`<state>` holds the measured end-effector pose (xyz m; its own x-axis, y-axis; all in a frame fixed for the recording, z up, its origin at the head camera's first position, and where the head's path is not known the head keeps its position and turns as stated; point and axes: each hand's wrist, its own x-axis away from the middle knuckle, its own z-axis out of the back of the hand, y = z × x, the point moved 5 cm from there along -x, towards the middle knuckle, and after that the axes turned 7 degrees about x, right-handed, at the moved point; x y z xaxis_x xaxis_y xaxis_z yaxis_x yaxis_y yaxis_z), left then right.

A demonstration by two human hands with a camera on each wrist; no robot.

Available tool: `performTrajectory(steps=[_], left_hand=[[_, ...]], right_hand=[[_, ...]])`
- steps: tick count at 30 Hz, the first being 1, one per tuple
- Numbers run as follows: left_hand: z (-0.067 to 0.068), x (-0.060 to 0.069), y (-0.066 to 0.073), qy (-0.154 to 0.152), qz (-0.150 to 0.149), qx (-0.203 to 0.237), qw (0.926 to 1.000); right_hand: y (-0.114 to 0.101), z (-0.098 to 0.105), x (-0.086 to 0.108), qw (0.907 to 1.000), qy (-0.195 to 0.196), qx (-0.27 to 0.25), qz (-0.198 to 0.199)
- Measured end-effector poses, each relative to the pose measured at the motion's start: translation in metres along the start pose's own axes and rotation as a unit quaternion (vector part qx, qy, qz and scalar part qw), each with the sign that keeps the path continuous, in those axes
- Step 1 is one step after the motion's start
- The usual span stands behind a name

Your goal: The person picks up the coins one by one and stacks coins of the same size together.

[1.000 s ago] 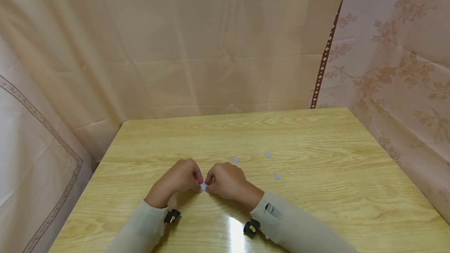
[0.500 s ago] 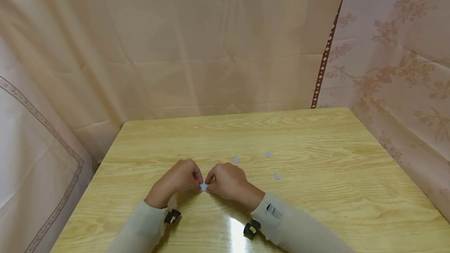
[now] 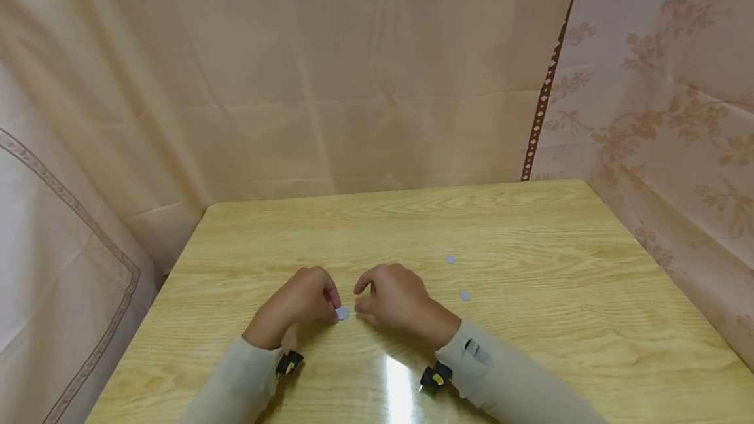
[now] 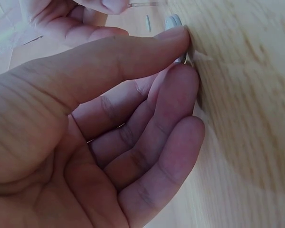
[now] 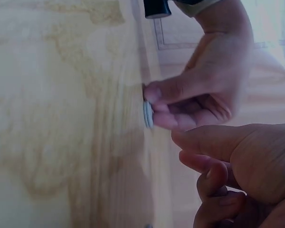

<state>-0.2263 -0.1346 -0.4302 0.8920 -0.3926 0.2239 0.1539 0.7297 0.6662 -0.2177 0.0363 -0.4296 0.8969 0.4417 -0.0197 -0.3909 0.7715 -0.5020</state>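
Discs [image 3: 342, 313], pale-grey and round, apparently two stacked, are sitting closely pinched in the left hand [image 3: 302, 296]; right of this grip, the right hand [image 3: 396, 296] is hovering seemingly empty, thumb and forefinger parted; two loose discs [image 3: 465, 296] are lying farther right.

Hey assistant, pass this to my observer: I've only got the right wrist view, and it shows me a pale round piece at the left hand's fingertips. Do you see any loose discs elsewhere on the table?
Observer: Yes, the head view shows one disc and a second disc lying on the table, to the right of the right hand.
Operator: Nothing of that in my picture. Are those two touching each other?
Observer: No, they lie apart, with bare tabletop showing between them.
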Motion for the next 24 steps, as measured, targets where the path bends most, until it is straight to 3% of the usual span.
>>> performTrajectory(steps=[24], left_hand=[[-0.001, 0.000, -0.001, 0.004, 0.019, 0.008, 0.9998]], right_hand=[[0.045, 0.034, 0.016, 0.9969, 0.022, -0.072, -0.021]])
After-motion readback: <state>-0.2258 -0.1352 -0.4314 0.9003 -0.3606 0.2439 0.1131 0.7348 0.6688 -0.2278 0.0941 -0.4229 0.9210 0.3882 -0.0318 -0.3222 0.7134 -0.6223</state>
